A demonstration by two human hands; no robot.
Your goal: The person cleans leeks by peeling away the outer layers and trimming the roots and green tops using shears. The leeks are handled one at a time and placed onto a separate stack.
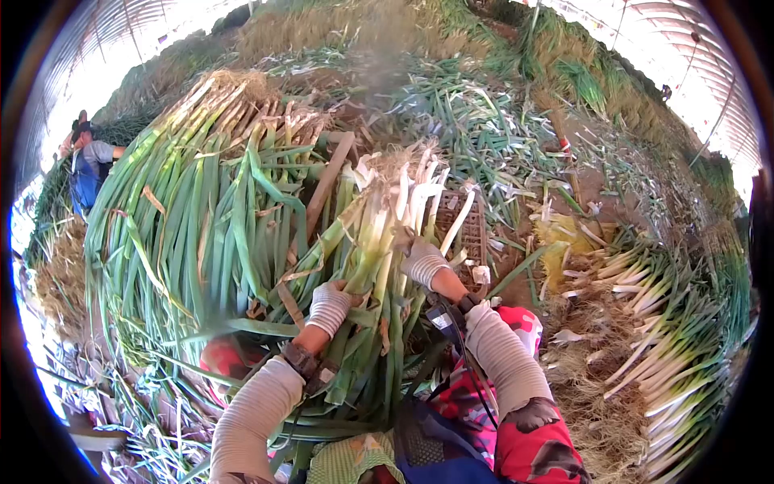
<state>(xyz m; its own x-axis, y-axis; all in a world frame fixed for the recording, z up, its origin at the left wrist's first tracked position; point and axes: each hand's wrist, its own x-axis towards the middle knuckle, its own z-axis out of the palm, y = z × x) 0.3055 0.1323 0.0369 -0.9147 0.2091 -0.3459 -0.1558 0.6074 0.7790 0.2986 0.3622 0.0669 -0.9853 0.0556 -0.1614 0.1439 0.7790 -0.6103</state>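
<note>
A bunch of green onions [375,234] with white root ends pointing away lies in front of me, its leaves reaching toward my lap. My left hand [329,308], in a light glove, is closed around leaves on the bunch's left side. On its right side my right hand [421,260], also gloved, has its fingers bent against the stalks; the fingertips are partly hidden among them. A large pile of onions [193,210] with long green leaves lies to the left. Just right of the bunch is a brown plastic crate [472,234], partly covered.
Rows of onions with white stems [661,355] and tangled roots lie at the right, near a yellow net [558,242]. Loose leaf scraps [484,121] cover the ground ahead. A wooden slat [330,177] leans beside the left pile. Another person [87,165] is at the far left.
</note>
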